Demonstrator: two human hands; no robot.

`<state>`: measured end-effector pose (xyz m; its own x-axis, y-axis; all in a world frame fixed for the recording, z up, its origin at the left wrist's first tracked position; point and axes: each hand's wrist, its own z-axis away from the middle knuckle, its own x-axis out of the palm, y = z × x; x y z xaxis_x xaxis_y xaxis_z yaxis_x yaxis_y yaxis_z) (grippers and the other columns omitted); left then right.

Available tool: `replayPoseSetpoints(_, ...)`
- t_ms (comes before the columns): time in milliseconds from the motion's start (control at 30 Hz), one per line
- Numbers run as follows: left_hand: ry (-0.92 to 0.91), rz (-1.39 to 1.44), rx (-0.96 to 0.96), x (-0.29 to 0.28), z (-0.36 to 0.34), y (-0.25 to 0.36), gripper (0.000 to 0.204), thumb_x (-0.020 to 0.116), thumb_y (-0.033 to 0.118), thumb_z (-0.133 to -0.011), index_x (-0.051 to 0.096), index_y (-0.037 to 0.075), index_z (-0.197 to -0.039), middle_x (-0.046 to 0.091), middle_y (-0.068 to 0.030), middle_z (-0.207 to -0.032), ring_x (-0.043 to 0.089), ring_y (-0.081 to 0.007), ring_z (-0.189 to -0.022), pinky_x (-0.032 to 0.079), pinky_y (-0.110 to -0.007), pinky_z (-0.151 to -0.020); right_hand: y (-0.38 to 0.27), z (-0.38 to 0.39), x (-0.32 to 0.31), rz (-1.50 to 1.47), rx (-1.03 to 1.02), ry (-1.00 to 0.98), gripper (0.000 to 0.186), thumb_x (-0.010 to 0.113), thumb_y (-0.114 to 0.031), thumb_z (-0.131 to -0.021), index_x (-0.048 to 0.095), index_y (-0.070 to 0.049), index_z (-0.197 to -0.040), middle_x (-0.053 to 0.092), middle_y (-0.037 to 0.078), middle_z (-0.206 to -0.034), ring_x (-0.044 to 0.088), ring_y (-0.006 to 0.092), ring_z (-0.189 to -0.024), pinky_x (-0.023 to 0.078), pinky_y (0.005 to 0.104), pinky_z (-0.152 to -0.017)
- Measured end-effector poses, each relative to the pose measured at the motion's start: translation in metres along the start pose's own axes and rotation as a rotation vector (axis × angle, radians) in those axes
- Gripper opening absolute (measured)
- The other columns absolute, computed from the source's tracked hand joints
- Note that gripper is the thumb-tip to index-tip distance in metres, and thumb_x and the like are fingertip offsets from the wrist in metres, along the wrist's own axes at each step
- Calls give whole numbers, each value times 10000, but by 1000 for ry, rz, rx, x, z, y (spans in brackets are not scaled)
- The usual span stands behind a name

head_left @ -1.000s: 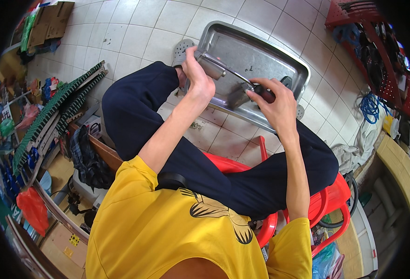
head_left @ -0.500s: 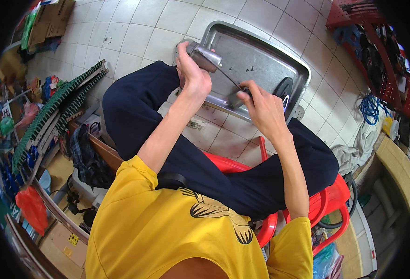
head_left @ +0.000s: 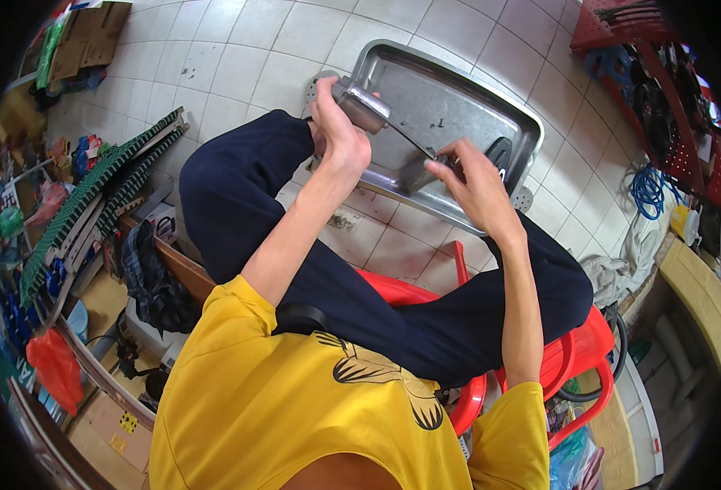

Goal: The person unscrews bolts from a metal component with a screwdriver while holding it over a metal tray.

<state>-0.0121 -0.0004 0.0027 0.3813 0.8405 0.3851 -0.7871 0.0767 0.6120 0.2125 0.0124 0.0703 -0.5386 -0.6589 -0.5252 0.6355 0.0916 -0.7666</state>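
Tray [head_left: 466,102] before seat [head_left: 585,336], left of rack [head_left: 626,41]

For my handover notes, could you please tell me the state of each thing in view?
Left hand: closed around the cylinder.
Cylinder: held over the tray, tilted.
Right hand: closed on the tool.
Tool: slanted, far end at the cylinder; whether inserted, unclear.
Tray: open side up.
Black part: lying in the tray.
Chair: occupied.
Blue cable: loosely coiled.
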Motion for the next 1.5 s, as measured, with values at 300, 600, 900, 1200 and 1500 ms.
replayPoseSetpoints(300,18,29,44,7,9,-7,366,564,382,-904,562,26,-991,613,-119,-931,668,-293,-863,549,-434,-808,-9,-5,-12,57,173,-27,500,787,-421,-858,600,-51,-1139,705,169,-877,694,324,-894,518,418,-787)
replayPoseSetpoints(600,-19,2,16,4,8,-9,419,562,420,-910,540,34,-1072,612,-131,-977,666,-304,-930,533,-451,-853,-2,-2,-13,-45,58,14,378,728,-322,-927,601,-130,-1227,692,113,-870,666,293,-812,512,393,-767)
replayPoseSetpoints(900,7,14,-29,8,13,-15,404,578,404,-903,534,29,-1047,606,-132,-948,670,-306,-912,533,-440,-855,5,-5,-18,143,-122,201,310,845,-154,-754,689,-134,-1022,615,30,-930,656,208,-791,514,367,-705)
replayPoseSetpoints(1200,12,-2,-32,11,21,-17,370,584,380,-914,529,34,-1032,600,-122,-921,676,-311,-902,543,-445,-841,8,-4,-19,279,-151,381,264,840,-123,-751,703,-149,-975,591,21,-951,654,241,-795,497,384,-666)
replayPoseSetpoints(1500,23,-16,-30,12,23,-21,376,627,356,-899,510,33,-1052,591,-120,-967,678,-312,-910,536,-432,-865,14,-6,-20,242,-99,366,229,799,-132,-844,664,-94,-1025,635,26,-913,630,193,-658,486,360,-602)
